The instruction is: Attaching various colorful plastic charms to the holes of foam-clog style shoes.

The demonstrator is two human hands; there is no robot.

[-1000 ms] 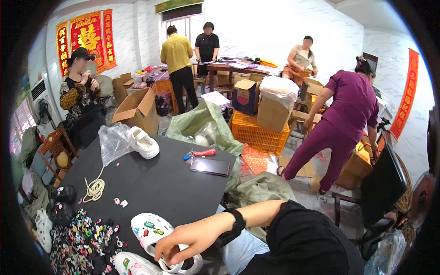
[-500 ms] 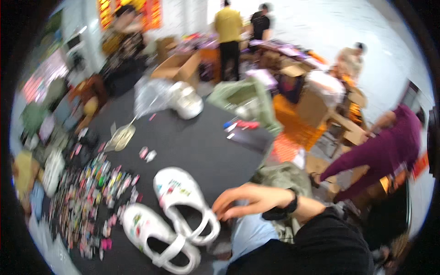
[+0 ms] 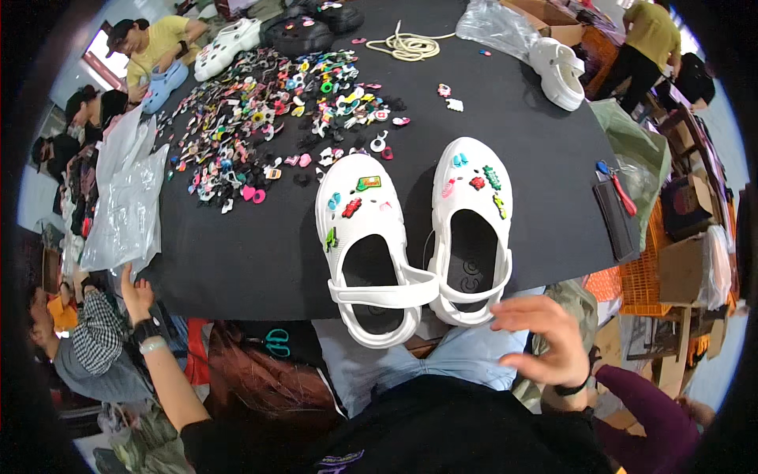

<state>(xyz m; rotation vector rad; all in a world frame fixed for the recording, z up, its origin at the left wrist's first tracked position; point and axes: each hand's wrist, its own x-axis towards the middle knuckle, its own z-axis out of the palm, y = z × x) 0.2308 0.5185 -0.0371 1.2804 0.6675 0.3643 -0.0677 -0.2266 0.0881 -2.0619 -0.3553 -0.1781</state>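
Observation:
Two white clogs decorated with small colourful charms stand side by side at the near edge of the black table, toes pointing away from me. The left clog [image 3: 341, 212] has its strap lying across the opening; the right clog [image 3: 454, 183] has its strap at the heel. My right hand [image 3: 549, 338] hovers just beside the right clog's heel, fingers apart and holding nothing. At the far left, my left hand [image 3: 139, 297] is open with fingers stretched, just below the clear plastic bags [image 3: 118, 225] on the table's edge. Whether it touches them I cannot tell.
A wide heap of shoe charms [image 3: 260, 118] covers the table's left part. Beyond lie black clogs [image 3: 296, 35], a coiled cord [image 3: 407, 47] and another white clog [image 3: 557, 73]. Red-handled pliers [image 3: 622, 192] lie at right. Several people work nearby, one in a yellow shirt [image 3: 162, 43].
My view has swung left, so the whole charm heap and my left hand now show. My right hand remains near the right clog's heel, its fingers more spread.

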